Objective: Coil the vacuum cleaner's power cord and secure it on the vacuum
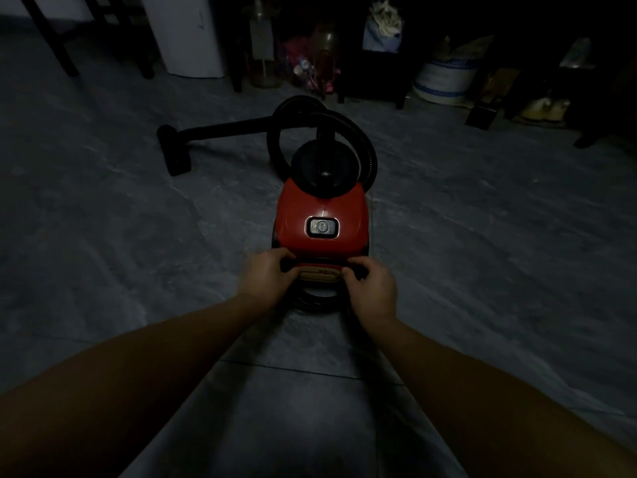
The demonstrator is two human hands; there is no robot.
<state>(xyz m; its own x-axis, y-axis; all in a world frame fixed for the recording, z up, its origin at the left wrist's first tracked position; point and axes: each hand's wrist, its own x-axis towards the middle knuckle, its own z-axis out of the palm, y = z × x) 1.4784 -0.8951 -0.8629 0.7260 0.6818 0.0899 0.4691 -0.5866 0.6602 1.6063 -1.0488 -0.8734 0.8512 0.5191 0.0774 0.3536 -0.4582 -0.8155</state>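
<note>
— Two hands at work, then. Where are they?
— The left hand (267,274) and the right hand (372,288) sit on either side of a cream, rounded panel (319,274) on the rear of the vacuum cleaner (319,208). The fingers of both are curled in, each gripping the black power cord (315,299) where it rises beside that panel.
— And the rest of the cord?
— Several smooth, thin loops hang in a flattish oval below the panel, between the two wrists, touching or nearly touching the floor (482,236). The light is too dim to say which.
— What is the machine like?
— A squat canister with a glossy red plastic shell, rounded at the corners, standing on the floor. A grey rounded-rectangle power button (322,226) with a pale rim sits on top. Ahead of it is a black domed cap (310,167), from which a ribbed black hose (367,146) arcs up in a wide ring.
— Where does the hose lead?
— To a straight matt black wand (224,127) lying on the floor to the left, ending in a blocky floor nozzle (174,150).
— And the floor itself?
— Large grey tiles with a mottled, stone-like grain and thin dark joints. Along the far wall stand a white boxy cabinet (193,32) and a round tub (444,81) banded in blue and white.
</note>
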